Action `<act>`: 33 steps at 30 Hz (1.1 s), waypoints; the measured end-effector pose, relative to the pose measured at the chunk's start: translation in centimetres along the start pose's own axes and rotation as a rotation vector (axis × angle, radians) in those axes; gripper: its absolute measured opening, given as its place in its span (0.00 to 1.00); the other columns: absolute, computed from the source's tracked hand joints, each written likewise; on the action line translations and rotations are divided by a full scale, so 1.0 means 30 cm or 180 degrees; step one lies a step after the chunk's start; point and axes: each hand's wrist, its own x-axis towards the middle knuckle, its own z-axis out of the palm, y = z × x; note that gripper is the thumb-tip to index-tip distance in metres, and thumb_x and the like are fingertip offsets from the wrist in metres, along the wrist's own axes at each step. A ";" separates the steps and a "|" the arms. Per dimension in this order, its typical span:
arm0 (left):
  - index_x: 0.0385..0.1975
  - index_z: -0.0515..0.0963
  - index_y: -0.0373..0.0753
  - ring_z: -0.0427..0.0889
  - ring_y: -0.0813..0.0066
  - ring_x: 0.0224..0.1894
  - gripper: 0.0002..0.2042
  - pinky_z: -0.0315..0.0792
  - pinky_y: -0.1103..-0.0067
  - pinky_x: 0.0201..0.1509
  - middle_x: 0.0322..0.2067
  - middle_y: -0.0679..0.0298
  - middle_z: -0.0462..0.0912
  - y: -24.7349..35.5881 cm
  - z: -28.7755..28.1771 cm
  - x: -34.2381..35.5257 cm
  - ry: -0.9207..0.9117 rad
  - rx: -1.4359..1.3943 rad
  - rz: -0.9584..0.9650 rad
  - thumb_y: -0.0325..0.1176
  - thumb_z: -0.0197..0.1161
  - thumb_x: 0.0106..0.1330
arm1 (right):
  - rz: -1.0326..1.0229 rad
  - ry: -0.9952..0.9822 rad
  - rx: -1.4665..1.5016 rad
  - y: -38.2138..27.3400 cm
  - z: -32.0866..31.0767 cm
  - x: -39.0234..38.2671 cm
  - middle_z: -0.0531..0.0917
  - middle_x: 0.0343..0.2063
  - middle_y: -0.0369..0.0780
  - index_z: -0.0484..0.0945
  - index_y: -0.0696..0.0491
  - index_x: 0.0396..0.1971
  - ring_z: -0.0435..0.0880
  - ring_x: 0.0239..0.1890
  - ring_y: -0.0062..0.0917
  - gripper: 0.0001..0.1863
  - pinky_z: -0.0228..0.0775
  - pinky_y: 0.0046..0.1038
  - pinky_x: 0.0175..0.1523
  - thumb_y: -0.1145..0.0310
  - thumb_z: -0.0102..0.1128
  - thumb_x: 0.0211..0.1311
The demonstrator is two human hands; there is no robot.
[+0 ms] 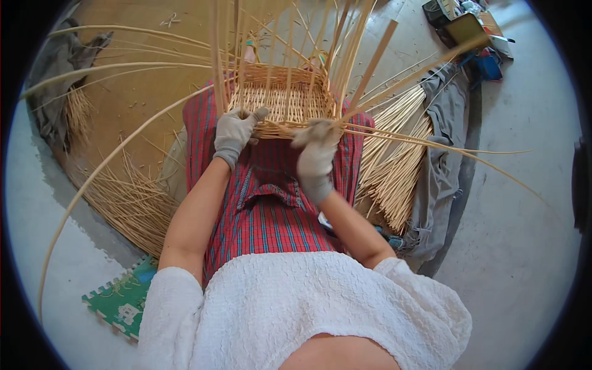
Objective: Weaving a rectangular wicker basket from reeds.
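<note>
The woven basket [302, 102] sits at the far end of the lap, on the red checked cloth [259, 237]. The gloved left hand [239, 131] closes thumb and fingers around its near left edge; the gloved right hand [317, 151] is at the near right edge, too blurred to tell whether its fingers grip a strand. That left hold seems the main steadying one, so if it slackened, a pull from the right could twist the basket or slide it on the cloth. The long curved rod [111, 161] sweeping out left could snag on the forearm, and the rods [425, 142] jutting right could catch in the loose bundle [394, 176] beside the knee. Bending the upright stakes [217, 61] too sharply might crack them or loosen the weave.
</note>
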 end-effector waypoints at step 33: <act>0.39 0.78 0.39 0.82 0.72 0.28 0.19 0.74 0.71 0.37 0.25 0.61 0.84 0.122 0.239 0.039 -0.0113 0.1473 0.0907 0.46 0.74 0.58 | 0.0008 0.0269 -0.0571 -0.110 -0.160 0.124 0.76 0.26 0.37 0.67 0.56 0.43 0.79 0.30 0.22 0.07 0.78 0.29 0.41 0.67 0.43 0.78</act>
